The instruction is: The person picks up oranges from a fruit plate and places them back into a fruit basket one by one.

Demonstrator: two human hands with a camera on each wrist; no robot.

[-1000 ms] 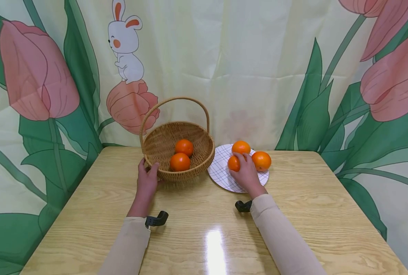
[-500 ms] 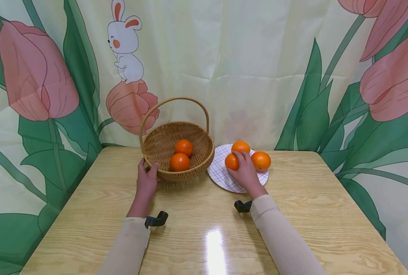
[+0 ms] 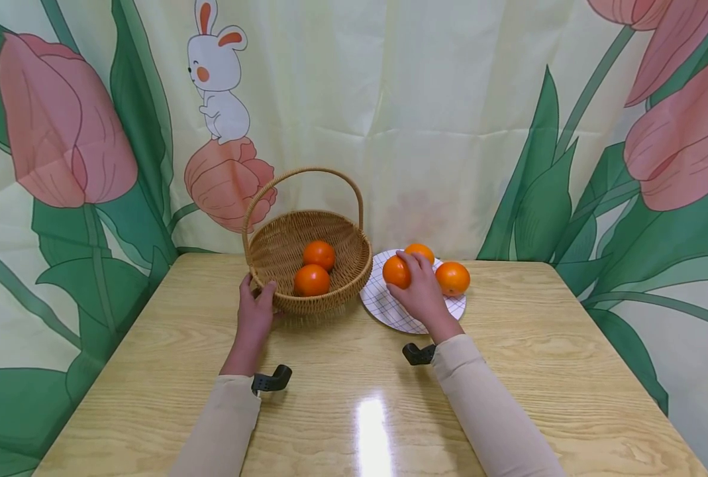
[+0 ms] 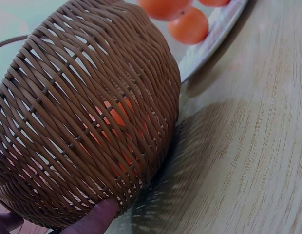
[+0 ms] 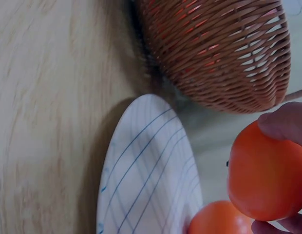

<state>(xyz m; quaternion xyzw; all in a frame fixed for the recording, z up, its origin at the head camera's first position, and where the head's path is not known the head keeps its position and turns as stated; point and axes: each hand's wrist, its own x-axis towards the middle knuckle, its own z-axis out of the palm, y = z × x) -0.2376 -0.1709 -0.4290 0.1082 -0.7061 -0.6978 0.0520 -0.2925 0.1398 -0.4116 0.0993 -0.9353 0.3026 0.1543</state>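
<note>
My left hand (image 3: 255, 311) grips the near left side of a round wicker basket (image 3: 348, 291) with a tall hoop handle. Inside the basket sit two orange-red persimmons, one (image 3: 319, 256) behind the other (image 3: 312, 281). My right hand (image 3: 420, 291) holds a persimmon (image 3: 396, 272) between thumb and fingers, over a white plate (image 3: 383, 308) with blue crossed lines. In the right wrist view the held persimmon (image 5: 265, 175) shows smooth skin and a small dark tip. Two more persimmons lie on the plate, one at the back (image 3: 420, 252), the other at the right (image 3: 452, 279).
Basket and plate stand side by side at the far part of a light wooden table (image 3: 330, 424). A curtain (image 3: 437, 132) printed with tulips and a rabbit hangs right behind the table's back edge. Each wrist wears a black camera mount.
My right hand has lifted the persimmon and shifted it a little left and up, away from the others on the plate. The left hand and basket have stayed in place.
</note>
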